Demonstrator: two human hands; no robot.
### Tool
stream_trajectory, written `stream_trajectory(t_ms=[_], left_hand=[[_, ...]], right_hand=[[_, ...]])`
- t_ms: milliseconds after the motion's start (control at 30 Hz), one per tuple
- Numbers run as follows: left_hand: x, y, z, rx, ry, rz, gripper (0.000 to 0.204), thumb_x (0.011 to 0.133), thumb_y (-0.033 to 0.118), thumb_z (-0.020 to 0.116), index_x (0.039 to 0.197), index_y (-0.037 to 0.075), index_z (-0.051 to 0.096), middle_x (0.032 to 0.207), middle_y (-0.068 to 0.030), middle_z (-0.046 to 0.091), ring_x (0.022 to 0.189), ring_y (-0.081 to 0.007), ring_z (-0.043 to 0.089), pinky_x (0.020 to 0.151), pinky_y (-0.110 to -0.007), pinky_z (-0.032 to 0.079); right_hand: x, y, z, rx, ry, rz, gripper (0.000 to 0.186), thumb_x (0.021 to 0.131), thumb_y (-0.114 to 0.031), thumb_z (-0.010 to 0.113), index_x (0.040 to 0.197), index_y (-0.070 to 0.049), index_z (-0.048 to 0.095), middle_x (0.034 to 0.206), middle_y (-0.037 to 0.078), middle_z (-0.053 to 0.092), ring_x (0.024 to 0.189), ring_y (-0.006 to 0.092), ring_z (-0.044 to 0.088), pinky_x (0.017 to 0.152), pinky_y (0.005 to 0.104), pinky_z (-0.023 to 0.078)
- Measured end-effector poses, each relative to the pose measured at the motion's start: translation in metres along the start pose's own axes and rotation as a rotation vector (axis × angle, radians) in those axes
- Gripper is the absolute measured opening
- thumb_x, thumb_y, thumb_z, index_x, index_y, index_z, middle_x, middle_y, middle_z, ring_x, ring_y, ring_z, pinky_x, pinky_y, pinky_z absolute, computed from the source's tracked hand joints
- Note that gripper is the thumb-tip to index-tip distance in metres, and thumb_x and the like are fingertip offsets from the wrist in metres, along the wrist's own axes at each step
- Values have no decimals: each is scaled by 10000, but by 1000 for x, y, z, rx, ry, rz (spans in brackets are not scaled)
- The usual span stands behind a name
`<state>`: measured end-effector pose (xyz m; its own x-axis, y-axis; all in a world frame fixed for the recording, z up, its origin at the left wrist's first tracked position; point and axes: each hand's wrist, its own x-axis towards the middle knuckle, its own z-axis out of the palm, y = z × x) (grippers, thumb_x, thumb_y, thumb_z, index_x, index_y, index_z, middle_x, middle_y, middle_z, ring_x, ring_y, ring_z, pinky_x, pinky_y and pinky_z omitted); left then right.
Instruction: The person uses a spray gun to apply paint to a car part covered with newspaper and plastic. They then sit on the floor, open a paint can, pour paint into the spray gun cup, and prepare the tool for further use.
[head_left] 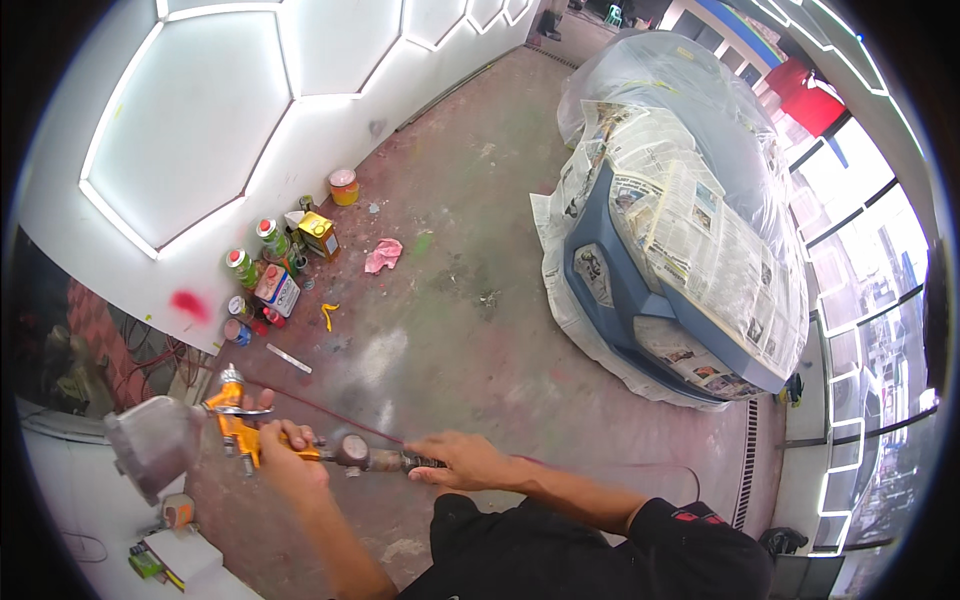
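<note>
My left hand (292,458) is closed around the handle of an orange spray gun (236,428). The gun's grey cup (158,442) tilts out to the left. A round gauge fitting (352,450) is joined below the handle. My right hand (462,458) has its fingers wrapped over the coupling (392,460) at the fitting's end. A thin dark red hose (320,408) runs across the floor behind it. Ahead to the right stands a car with a blue-grey front bumper (600,225), masked with newspaper (700,215) and clear plastic sheeting (650,75).
Several cans and bottles, including a yellow tin (319,235) and a paint bucket (344,187), stand along the left wall. A pink crumpled cloth (383,255) and a white strip (289,358) lie on the floor (470,250). A drain grate (748,460) runs at the right.
</note>
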<state>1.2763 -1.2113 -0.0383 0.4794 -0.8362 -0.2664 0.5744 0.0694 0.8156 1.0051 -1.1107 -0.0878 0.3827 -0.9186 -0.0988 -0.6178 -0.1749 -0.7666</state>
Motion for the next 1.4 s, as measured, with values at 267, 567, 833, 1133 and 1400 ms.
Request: stream_trajectory(t_ms=[267, 567, 833, 1133, 1400], left_hand=[[29, -118, -74, 601, -249, 35, 338, 1043, 180, 697, 1349, 41, 729, 1282, -186, 780, 939, -331, 680, 886, -461, 558], [61, -27, -98, 812, -539, 502, 1101, 842, 546, 981, 1696, 74, 472, 1697, -280, 505, 1568, -444, 486, 1292, -583, 371], [142, 75, -12, 1505, -1041, 1101, 1010, 733, 543, 1005, 1585, 205, 581, 1704, -286, 474, 1542, -536, 472, 1267, -688, 363], [329, -49, 130, 1575, -1036, 984, 866, 685, 309, 963, 1496, 201, 676, 1618, -289, 555, 1376, -547, 582, 1088, -655, 530], [522, -204, 199, 1558, -1014, 887, 839, 713, 325, 938, 1506, 225, 684, 1587, -278, 580, 1339, -555, 598, 1018, -654, 576]], right_hand=[[187, -111, -15, 314, 80, -371, 1278, 716, -398, 1042, 1746, -85, 355, 1655, 234, 530, 1547, 431, 508, 1291, 518, 421], [243, -64, 14, 470, 180, -480, 1183, 624, -248, 1091, 1621, -86, 475, 1509, 157, 610, 1432, 340, 616, 1194, 453, 509], [315, -26, 34, 487, 10, -647, 1108, 668, -211, 1066, 1606, -70, 493, 1511, 162, 617, 1424, 372, 620, 1189, 476, 522], [515, 115, 3, 789, -76, -469, 1082, 666, -155, 1032, 1610, -75, 508, 1552, 169, 602, 1456, 382, 604, 1218, 488, 510], [685, 276, 14, 746, 139, -365, 973, 643, -167, 995, 1498, -39, 549, 1471, 206, 634, 1376, 444, 639, 1148, 499, 549]])
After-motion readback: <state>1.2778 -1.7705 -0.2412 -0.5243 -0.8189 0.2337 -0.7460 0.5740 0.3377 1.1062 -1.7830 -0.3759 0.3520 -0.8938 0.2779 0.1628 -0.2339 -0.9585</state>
